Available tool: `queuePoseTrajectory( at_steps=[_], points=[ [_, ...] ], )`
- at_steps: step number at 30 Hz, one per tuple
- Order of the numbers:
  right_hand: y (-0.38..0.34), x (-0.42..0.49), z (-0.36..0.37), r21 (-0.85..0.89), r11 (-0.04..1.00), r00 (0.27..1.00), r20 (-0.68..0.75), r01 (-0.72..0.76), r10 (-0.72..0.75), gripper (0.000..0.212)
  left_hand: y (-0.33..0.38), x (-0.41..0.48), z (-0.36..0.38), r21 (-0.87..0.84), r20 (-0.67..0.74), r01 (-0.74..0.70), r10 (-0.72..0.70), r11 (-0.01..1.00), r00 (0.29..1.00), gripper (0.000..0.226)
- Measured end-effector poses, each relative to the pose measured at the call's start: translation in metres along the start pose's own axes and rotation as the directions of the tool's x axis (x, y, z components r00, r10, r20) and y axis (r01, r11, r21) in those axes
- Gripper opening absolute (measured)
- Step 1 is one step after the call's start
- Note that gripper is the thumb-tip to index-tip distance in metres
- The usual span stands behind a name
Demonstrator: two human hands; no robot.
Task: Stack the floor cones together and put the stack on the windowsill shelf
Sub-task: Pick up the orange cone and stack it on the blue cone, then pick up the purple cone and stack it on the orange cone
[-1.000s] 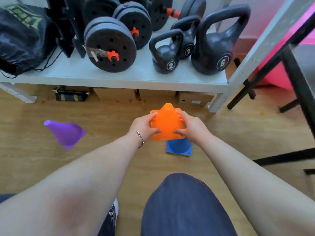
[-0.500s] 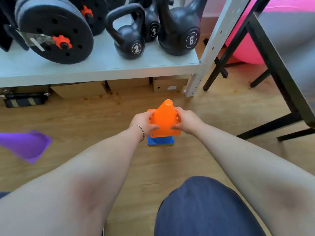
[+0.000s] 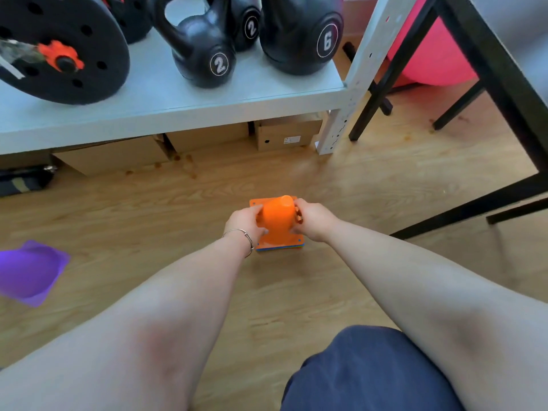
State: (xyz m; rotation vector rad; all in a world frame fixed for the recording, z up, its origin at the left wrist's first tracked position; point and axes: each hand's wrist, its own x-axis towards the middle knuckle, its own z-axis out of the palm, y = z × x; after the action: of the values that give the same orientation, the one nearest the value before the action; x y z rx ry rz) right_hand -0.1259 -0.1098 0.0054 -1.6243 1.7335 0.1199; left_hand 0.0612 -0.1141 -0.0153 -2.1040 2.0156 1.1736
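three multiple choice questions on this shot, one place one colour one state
1. Where is the purple cone? A on the shelf; B on the floor, far left; C under the table.
2. What colour is the cone gripped by the left hand and right hand? A orange; B green; C white.
3. How does that cone sit? A on its side; B upright on other cones; C hanging from the shelf.
Answers: B, it lies on the wood; A, the orange cone is plain to see; B, a blue edge shows under its base.
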Motion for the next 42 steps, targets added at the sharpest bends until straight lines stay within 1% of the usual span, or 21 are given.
queuePoseTrajectory(
  at_steps=[4, 7, 12, 19, 23, 25, 27, 29, 31, 33, 35, 38, 42],
  points=[
    [0.001, 0.002, 0.004, 0.0, 1.0, 1.0, 0.006, -0.02, 0.02, 0.073, -0.005, 0.007, 0.005, -0.013, 0.041, 0.003, -0.002, 1.0, 0.999, 0.068],
    [0.0, 0.003, 0.005, -0.034, 0.999, 0.999, 0.008, -0.034, 0.035, 0.073, -0.008, 0.01, 0.008, -0.036, 0.065, 0.009, -0.007, 0.999, 0.998, 0.075],
    [0.002, 0.008, 0.011, -0.072, 0.996, 0.998, 0.02, -0.057, 0.059, 0.069, -0.011, 0.013, 0.016, -0.075, 0.072, 0.016, -0.01, 0.997, 0.997, 0.072],
    [0.004, 0.011, 0.013, -0.054, 0.996, 0.996, 0.055, -0.071, 0.074, 0.082, -0.008, 0.016, 0.016, -0.061, 0.113, 0.04, -0.033, 0.997, 0.993, 0.074],
    [0.004, 0.012, 0.009, -0.189, 0.981, 0.998, 0.042, -0.04, 0.049, 0.077, -0.003, 0.013, 0.012, 0.016, 0.11, 0.021, -0.023, 1.0, 0.994, 0.065],
    [0.004, 0.01, 0.004, -0.262, 0.965, 1.0, 0.015, -0.007, 0.011, 0.077, 0.002, 0.01, 0.008, 0.051, 0.106, 0.014, -0.019, 0.999, 0.994, 0.062],
    [0.003, 0.005, -0.004, -0.31, 0.951, 0.999, -0.03, 0.013, -0.023, 0.072, 0.009, 0.004, 0.002, 0.102, 0.096, 0.006, -0.015, 0.995, 0.995, 0.056],
    [0.002, -0.002, -0.016, -0.331, 0.944, 0.993, -0.112, 0.006, -0.045, 0.064, 0.016, -0.005, -0.006, 0.171, 0.052, 0.017, -0.027, 0.985, 0.998, 0.046],
    [-0.002, -0.009, -0.029, -0.334, 0.942, 0.971, -0.224, -0.002, -0.078, 0.057, 0.022, -0.016, -0.018, 0.283, -0.039, 0.044, -0.035, 0.958, 0.999, 0.036],
    [-0.01, -0.015, -0.044, -0.327, 0.945, 0.932, -0.339, 0.01, -0.127, 0.054, 0.026, -0.028, -0.031, 0.376, -0.153, 0.075, -0.018, 0.924, 0.988, 0.036],
    [-0.023, -0.021, -0.059, -0.343, 0.938, 0.884, -0.422, 0.048, -0.2, 0.056, 0.03, -0.038, -0.048, 0.42, -0.262, 0.114, 0.0, 0.9, 0.965, 0.041],
    [-0.049, -0.031, -0.081, -0.375, 0.922, 0.826, -0.489, 0.091, -0.28, 0.064, 0.039, -0.052, -0.077, 0.435, -0.409, 0.178, 0.017, 0.883, 0.913, 0.045],
    [-0.087, -0.043, -0.11, -0.37, 0.919, 0.762, -0.555, 0.135, -0.335, 0.069, 0.06, -0.069, -0.122, 0.348, -0.554, 0.282, -0.047, 0.894, 0.831, 0.044]
  ],
)
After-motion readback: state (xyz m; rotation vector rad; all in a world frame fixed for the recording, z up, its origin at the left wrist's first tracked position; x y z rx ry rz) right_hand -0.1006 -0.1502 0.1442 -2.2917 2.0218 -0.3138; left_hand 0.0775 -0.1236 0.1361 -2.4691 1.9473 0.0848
